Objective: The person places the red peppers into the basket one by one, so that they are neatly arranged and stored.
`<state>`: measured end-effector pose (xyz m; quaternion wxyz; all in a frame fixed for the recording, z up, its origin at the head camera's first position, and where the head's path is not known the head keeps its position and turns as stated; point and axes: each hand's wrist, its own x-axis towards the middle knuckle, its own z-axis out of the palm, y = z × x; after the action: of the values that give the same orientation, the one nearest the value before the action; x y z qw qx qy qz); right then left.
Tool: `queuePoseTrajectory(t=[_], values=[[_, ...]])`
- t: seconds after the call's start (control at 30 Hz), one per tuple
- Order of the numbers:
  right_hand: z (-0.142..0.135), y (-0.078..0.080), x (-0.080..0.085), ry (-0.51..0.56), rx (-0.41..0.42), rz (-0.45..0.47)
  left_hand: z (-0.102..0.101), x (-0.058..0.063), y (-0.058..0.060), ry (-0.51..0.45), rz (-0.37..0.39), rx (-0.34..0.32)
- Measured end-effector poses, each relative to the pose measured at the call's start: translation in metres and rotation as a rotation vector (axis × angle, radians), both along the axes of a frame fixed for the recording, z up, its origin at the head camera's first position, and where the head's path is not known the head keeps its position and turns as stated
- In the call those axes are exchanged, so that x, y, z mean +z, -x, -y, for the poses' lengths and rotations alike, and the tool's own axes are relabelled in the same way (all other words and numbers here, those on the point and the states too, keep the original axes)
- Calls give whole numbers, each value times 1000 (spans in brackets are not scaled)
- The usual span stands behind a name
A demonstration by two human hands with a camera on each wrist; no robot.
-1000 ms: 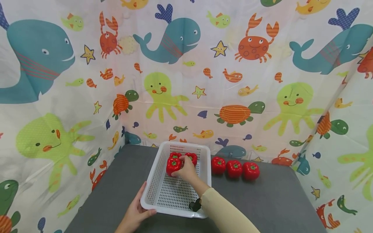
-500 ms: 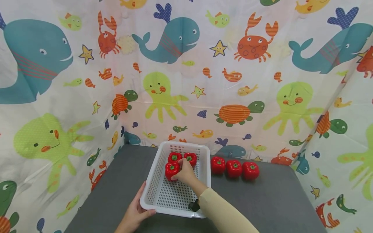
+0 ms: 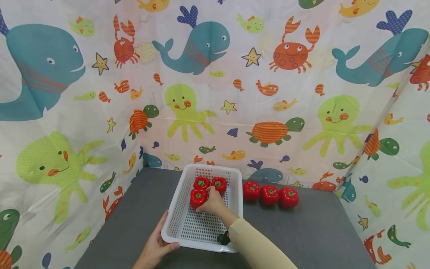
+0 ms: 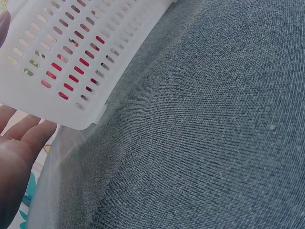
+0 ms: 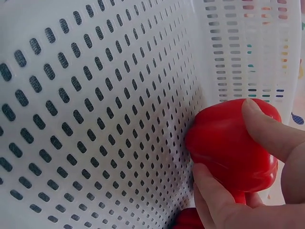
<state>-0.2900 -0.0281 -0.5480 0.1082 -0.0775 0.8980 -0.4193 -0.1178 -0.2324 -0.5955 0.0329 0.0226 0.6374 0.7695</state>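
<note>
A white perforated plastic basket (image 3: pixel 191 233) stands on the dark grey tabletop. At its near left corner my left hand (image 3: pixel 156 243) holds it, fingers along the outer wall and thumb at the front edge. Inside, my right hand (image 3: pixel 215 201) grips a red bell pepper (image 3: pixel 198 198) between thumb and fingers. In the right wrist view, this pepper (image 5: pixel 228 143) is low against the basket floor, near the side wall. Behind it in the head view sit two more bell peppers, one at left (image 3: pixel 201 182) and one at right (image 3: pixel 219 184), partly covered by my right hand.
Right of the basket, a row of red bell peppers stands on the table: one nearest (image 3: pixel 251 191), one in the middle (image 3: pixel 269 195), one farthest (image 3: pixel 289 197). A black object (image 3: pixel 223 238) is at the basket's near right corner. Printed curtains (image 3: pixel 201 112) enclose the table.
My right hand has moved the gripped pepper slightly toward me and down, uncovering more of the two peppers behind it. My left hand stays at the basket corner.
</note>
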Motion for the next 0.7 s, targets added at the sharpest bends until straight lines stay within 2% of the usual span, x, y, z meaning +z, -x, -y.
queuePoseTrajectory(t=[0.23, 0.43, 0.7], values=[[-1, -1, -1, 0, 6, -4, 0, -2, 0, 16, 10, 6], [-3, -2, 1, 4, -13, 36, -1, -4, 0, 22, 23, -9], [-4, 2, 22, -10, -10, 1, 0, -5, 1, 15, 17, 9]])
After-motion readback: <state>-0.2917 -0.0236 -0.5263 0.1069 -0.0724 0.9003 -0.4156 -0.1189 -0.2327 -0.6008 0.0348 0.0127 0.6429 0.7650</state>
